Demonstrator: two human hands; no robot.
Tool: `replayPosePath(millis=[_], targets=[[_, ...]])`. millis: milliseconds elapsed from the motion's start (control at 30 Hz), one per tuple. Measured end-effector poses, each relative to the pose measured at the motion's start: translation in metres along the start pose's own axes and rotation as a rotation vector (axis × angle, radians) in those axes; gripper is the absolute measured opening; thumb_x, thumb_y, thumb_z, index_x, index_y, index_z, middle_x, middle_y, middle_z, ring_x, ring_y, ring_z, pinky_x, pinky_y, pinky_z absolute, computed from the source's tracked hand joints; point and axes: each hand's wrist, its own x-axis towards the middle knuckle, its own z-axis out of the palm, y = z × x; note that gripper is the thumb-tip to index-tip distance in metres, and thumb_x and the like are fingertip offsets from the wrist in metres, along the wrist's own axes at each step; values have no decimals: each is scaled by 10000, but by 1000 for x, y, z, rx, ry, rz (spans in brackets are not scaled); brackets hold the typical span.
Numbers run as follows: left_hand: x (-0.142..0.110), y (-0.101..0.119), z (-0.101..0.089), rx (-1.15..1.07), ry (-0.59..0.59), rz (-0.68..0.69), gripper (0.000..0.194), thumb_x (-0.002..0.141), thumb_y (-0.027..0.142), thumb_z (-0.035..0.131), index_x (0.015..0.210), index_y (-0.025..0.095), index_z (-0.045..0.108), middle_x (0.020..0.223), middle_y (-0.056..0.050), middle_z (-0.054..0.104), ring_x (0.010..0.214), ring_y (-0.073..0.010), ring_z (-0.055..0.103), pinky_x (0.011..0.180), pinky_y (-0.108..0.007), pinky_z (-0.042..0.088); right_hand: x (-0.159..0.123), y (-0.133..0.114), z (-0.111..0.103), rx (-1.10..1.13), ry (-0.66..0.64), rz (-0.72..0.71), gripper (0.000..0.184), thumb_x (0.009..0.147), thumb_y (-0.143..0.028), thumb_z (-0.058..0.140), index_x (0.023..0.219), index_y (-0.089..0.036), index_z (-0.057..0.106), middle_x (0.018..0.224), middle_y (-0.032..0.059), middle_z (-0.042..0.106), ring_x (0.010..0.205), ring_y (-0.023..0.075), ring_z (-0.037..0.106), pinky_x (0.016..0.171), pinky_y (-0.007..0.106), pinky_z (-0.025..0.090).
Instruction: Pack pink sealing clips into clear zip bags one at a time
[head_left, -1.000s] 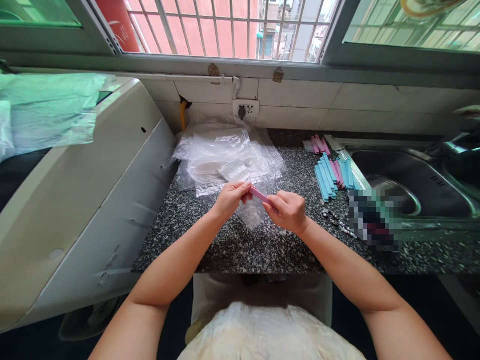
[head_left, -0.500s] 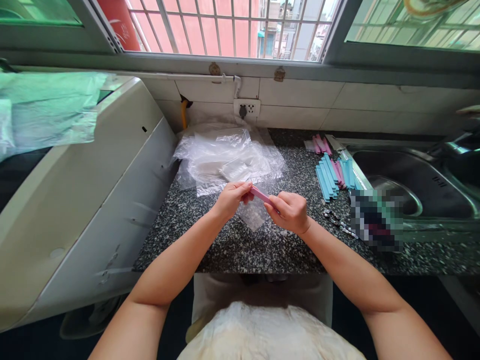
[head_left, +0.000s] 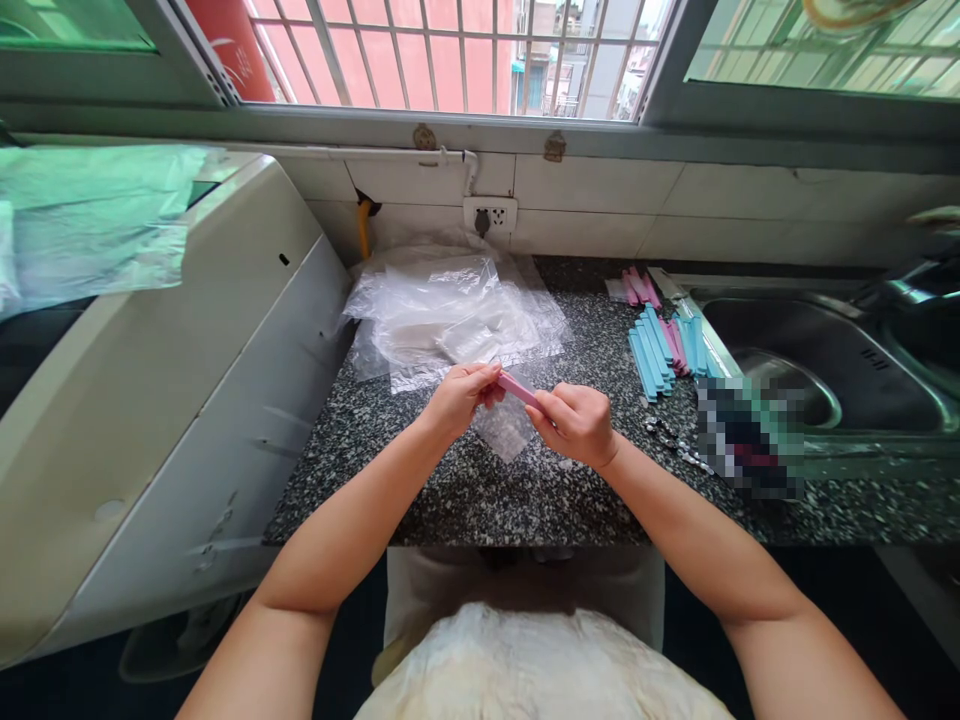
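A slim pink strip [head_left: 519, 390] is stretched between my two hands above the counter; its exact kind I cannot make out. My left hand [head_left: 466, 393] pinches the upper left end, and my right hand [head_left: 576, 422] has its fingers wrapped round the lower right end. Just under the strip lies a small clear plastic bag [head_left: 504, 432]. Behind my hands spreads a heap of clear plastic bags [head_left: 442, 310]. To the right are rows of similar blue strips [head_left: 651, 352] and pink strips [head_left: 640, 287], beside the sink edge.
A steel sink [head_left: 817, 320] with a tap fills the right side. Small silvery pieces [head_left: 679, 446] and a blurred dark packet [head_left: 750, 440] lie near its front corner. A white appliance [head_left: 225, 330] borders the granite counter [head_left: 465, 500] on the left.
The view has shifted very slightly. Both hands keep their hold on the pink strip in nearly the same place.
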Motion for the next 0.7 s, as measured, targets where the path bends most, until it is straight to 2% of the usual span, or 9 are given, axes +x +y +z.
replayPosePath(millis=[367,500,700], targets=[[-1,3,0,26,-8,-24,321,747,309,584,471,151,547,411,17,453,392,-58,364,411,-224,257,-2,0,1,-8,-59,1,162,876,-279,456,811,-178,565,527,-31,458,485,87,386,474,239,325],[0,1,-1,22,-11,-20,310,756,289,570,482,145,565,411,13,459,388,-57,370,407,-221,253,-1,0,1,-6,-40,-8,157,872,-271,463,808,-173,568,527,-31,458,487,87,382,470,234,325],[5,-5,-3,-10,43,-65,283,702,331,630,517,124,574,394,16,477,356,-52,373,383,-204,244,-1,-1,0,18,-15,-4,138,862,-271,480,802,-177,562,532,-30,458,495,90,382,476,234,324]])
